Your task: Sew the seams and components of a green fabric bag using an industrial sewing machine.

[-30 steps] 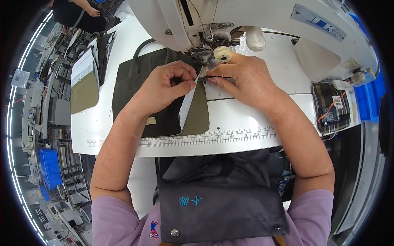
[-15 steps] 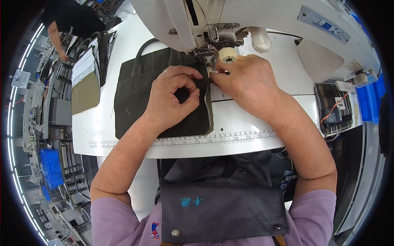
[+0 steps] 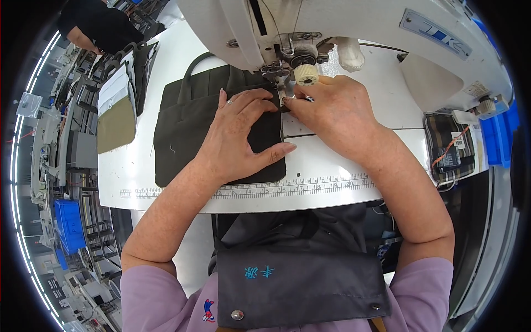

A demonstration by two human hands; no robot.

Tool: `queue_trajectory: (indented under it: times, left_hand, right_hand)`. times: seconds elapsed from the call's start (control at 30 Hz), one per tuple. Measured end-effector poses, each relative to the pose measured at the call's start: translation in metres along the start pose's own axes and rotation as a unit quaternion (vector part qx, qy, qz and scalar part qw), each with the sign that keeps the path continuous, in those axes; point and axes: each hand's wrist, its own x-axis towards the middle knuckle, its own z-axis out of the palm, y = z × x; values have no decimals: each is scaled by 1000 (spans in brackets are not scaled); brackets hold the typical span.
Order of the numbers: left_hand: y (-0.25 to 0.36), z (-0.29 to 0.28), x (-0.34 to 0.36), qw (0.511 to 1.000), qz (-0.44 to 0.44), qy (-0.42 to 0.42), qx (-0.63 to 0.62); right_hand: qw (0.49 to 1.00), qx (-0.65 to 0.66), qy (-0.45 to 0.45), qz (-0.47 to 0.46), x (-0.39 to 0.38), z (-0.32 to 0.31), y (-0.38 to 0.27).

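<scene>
A dark olive fabric bag piece (image 3: 182,133) with handles lies on the white sewing table (image 3: 127,171), its right edge by the needle and presser foot (image 3: 281,77) of the white sewing machine (image 3: 376,25). My left hand (image 3: 238,138) rests on the bag with fingers spread, thumb at the right edge. My right hand (image 3: 334,110) is closed beside the needle at the bag's edge, thumb and forefinger around a small dark object, mostly hidden, that I cannot make out.
A stack of fabric pieces (image 3: 115,124) lies left. A plaid cloth item (image 3: 448,144) sits right, near blue bins (image 3: 495,144). A ruler strip (image 3: 276,185) runs along the front edge. A co-worker in black (image 3: 99,27) stands upper left, with machines and another blue bin (image 3: 69,224) beyond.
The bag's lifted right flap now lies flat. My left hand has gone from pinching it to spreading on the fabric, moving slightly down and right. The co-worker has shifted.
</scene>
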Motion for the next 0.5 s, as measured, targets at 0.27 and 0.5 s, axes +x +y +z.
queue_trajectory:
  times: [0.27, 0.5]
  left_hand:
    - [8, -3, 9, 992, 55, 68, 91]
    - [21, 1, 34, 995, -85, -24, 40]
  right_hand:
    - [1000, 11, 7, -1, -1, 3, 1]
    - [999, 31, 8, 13, -3, 4, 3]
